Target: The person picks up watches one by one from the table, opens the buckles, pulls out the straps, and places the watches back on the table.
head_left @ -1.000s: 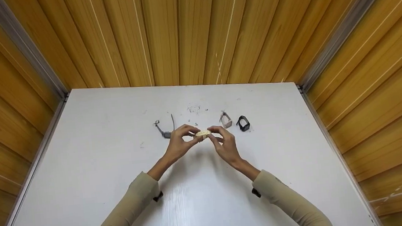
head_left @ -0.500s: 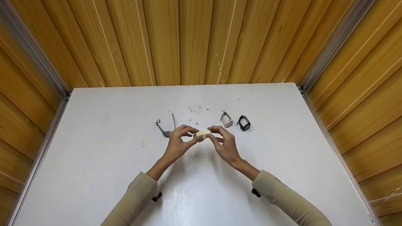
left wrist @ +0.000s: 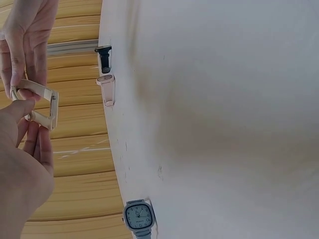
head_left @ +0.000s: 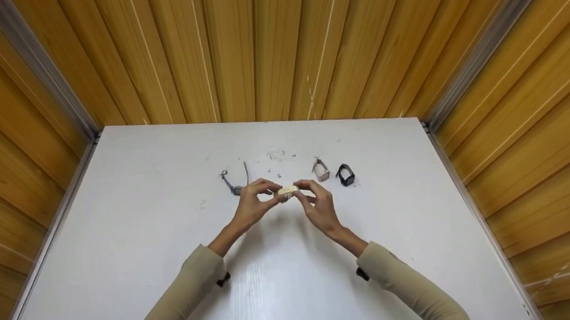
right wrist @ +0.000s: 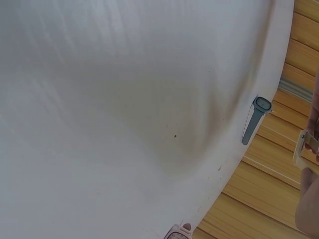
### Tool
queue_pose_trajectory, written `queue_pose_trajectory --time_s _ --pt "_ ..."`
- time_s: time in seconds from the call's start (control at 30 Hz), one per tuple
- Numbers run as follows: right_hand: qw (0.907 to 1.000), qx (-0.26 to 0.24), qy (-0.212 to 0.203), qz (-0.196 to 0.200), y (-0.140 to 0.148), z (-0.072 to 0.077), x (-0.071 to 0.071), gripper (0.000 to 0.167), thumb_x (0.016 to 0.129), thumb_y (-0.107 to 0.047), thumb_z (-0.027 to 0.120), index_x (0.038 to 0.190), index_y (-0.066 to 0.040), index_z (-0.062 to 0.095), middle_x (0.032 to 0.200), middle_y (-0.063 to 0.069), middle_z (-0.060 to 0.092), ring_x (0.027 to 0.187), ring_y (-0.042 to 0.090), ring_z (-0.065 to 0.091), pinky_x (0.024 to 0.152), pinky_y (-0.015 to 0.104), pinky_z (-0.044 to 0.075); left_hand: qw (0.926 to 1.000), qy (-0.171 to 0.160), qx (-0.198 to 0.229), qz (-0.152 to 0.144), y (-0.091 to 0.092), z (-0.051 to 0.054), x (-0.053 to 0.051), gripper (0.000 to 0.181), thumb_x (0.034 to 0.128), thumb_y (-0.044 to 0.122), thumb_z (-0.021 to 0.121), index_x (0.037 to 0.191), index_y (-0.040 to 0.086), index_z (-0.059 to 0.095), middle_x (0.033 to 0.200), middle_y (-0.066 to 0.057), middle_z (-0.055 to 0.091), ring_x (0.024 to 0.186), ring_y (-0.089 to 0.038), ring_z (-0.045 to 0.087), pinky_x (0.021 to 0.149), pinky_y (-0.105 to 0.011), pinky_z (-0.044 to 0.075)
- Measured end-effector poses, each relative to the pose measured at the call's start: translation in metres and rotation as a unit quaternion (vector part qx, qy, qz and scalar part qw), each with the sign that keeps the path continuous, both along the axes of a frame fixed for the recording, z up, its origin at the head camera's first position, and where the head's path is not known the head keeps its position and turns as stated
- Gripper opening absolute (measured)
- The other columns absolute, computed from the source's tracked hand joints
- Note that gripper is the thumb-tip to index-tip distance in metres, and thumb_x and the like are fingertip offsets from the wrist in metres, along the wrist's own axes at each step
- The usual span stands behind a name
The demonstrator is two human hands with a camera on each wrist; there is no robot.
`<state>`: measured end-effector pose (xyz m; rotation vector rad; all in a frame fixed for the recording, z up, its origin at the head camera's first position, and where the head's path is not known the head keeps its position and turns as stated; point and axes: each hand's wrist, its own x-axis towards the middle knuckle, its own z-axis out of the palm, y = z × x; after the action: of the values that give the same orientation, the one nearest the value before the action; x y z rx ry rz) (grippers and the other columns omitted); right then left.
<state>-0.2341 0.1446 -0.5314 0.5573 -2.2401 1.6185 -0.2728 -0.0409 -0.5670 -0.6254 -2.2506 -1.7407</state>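
Observation:
Between my two hands is a cream wristwatch (head_left: 288,189), lifted over the white table. My left hand (head_left: 252,203) pinches one side of its strap with thumb and fingers. On the other side my right hand (head_left: 322,207) grips the strap the same way. In the left wrist view the strap (left wrist: 44,119) bends round into a loop, its two ends meeting at the fingertips. The fingers cover those ends, so whether they are fastened I cannot tell. Only part of the cream watch case (right wrist: 299,148) shows at the edge of the right wrist view.
A grey-blue watch (left wrist: 138,216) lies with its strap spread, just beyond my left hand. Past my right hand, a pink watch (head_left: 322,172) and a black watch (head_left: 346,175) stand with looped straps. Wood-patterned walls (head_left: 253,48) border the white table (head_left: 159,161); small dark marks dot its surface.
The cream watch has tilted slightly between my fingers. Both hands stay in nearly the same place and keep their hold; the other watches have not moved.

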Motion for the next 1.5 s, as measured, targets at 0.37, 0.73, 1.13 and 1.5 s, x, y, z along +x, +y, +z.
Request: queue_pose_trajectory --time_s 0.37,0.73,1.13,1.5 --pt "0.9999 0.003 -0.011 -0.001 0.0007 -0.0017 -0.0004 0.022 0.094 0.010 0.064 0.115 0.017 0.062 0.115 0.036 0.066 0.111 0.046 0.067 0.088 0.034 0.062 0.9997 -0.003 -0.019 -0.015 -0.0068 -0.0052 -0.0014 0.017 0.0860 0.009 0.082 0.102 0.005 0.078 0.102 -0.011 0.074 0.100 -0.030 0.070 0.091 -0.044 0.061" --pt "0.9994 0.020 0.010 0.027 -0.0001 -0.0024 -0.0011 0.020 0.092 0.012 0.065 0.112 0.016 0.063 0.111 0.029 0.067 0.108 0.044 0.068 0.089 0.039 0.062 0.9974 0.041 -0.039 -0.044 -0.0032 -0.0033 -0.0019 0.020 0.0845 0.001 0.081 0.103 -0.001 0.075 0.102 -0.014 0.074 0.097 -0.030 0.072 0.087 -0.038 0.063" --pt "0.9994 0.030 -0.001 0.016 -0.0035 -0.0045 0.0008 0.019 0.091 0.013 0.065 0.110 0.015 0.063 0.109 0.028 0.066 0.107 0.044 0.068 0.087 0.039 0.063 0.9970 0.036 -0.052 -0.045 -0.0018 -0.0072 -0.0005 0.014 0.0870 -0.003 0.077 0.100 -0.002 0.075 0.101 -0.015 0.075 0.099 -0.031 0.074 0.088 -0.037 0.063" --pt "0.9997 0.023 -0.005 0.011 -0.0049 -0.0072 0.0019 0.018 0.091 0.014 0.065 0.109 0.016 0.063 0.107 0.030 0.067 0.105 0.045 0.069 0.084 0.034 0.063 0.9979 0.032 -0.041 -0.039 0.0000 -0.0102 0.0006 0.014 0.0855 -0.007 0.077 0.099 -0.002 0.075 0.098 -0.014 0.076 0.098 -0.030 0.074 0.087 -0.031 0.063"
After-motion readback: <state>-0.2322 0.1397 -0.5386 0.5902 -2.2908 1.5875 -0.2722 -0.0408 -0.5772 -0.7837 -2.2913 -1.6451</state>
